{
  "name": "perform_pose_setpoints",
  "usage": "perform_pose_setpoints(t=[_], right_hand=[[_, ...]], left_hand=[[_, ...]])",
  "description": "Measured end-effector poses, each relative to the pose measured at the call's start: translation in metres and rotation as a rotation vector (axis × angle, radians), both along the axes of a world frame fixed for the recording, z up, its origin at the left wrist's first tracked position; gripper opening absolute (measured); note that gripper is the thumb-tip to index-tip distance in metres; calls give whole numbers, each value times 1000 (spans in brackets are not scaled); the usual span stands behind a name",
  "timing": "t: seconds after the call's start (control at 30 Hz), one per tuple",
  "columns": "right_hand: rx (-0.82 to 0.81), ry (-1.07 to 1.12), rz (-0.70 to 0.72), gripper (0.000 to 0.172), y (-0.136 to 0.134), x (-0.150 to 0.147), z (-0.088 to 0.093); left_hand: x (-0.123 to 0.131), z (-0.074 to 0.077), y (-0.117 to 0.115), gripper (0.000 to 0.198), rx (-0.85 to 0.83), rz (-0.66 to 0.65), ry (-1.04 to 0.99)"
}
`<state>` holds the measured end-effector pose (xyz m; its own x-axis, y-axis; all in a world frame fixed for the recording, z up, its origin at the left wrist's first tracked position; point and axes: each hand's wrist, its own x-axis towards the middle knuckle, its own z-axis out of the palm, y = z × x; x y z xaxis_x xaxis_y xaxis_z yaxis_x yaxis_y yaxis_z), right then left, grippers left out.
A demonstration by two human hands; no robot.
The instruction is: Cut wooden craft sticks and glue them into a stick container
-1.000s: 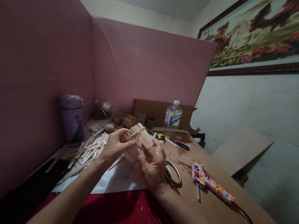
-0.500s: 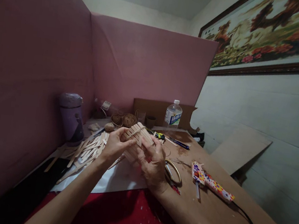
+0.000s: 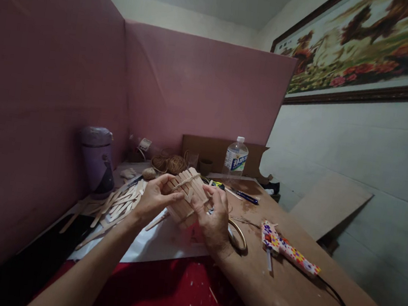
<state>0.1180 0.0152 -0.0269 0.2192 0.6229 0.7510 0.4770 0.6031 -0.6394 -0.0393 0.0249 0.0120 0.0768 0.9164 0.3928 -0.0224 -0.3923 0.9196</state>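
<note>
Between my two hands, above the table, is a tilted craft-stick panel (image 3: pixel 185 190), made of several pale wooden sticks side by side with a band of twine across them. My left hand (image 3: pixel 155 199) pinches its left edge, thumb on the near face. On the right side, my right hand (image 3: pixel 214 219) grips the panel with thumb in front and fingers bent behind the edge. A pile of loose craft sticks (image 3: pixel 123 205) lies left of my left hand. Gold-rimmed scissors handles (image 3: pixel 240 237) show just right of my right wrist, partly covered.
A flower-patterned glue gun (image 3: pixel 288 250) with a black cord lies on the right. Further back stand a plastic bottle (image 3: pixel 236 159), balls of twine (image 3: pixel 176 164) and a purple flask (image 3: pixel 97 162). A dark blue cutter (image 3: pixel 246 197) lies near the bottle. Red cloth (image 3: pixel 157 291) covers the near side.
My right hand has shifted slightly right and its fingers have moved along the panel's right edge, uncovering more of its face. My left hand keeps its hold.
</note>
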Motion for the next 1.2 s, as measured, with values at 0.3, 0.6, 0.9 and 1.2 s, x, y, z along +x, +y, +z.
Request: perform_pose_setpoints(t=[0.3, 0.6, 0.9, 1.2], right_hand=[[1, 85, 128, 29, 1, 1, -4], [-5, 89, 72, 26, 0, 0, -3], [2, 164, 171, 24, 6, 1, -3], [103, -48, 58, 9, -9, 1, 1]], left_hand=[[-2, -5, 3, 34, 45, 4, 31], [-1, -5, 1, 37, 13, -35, -25], [-1, -8, 2, 35, 45, -14, 4], [-2, -5, 3, 35, 32, -16, 1]])
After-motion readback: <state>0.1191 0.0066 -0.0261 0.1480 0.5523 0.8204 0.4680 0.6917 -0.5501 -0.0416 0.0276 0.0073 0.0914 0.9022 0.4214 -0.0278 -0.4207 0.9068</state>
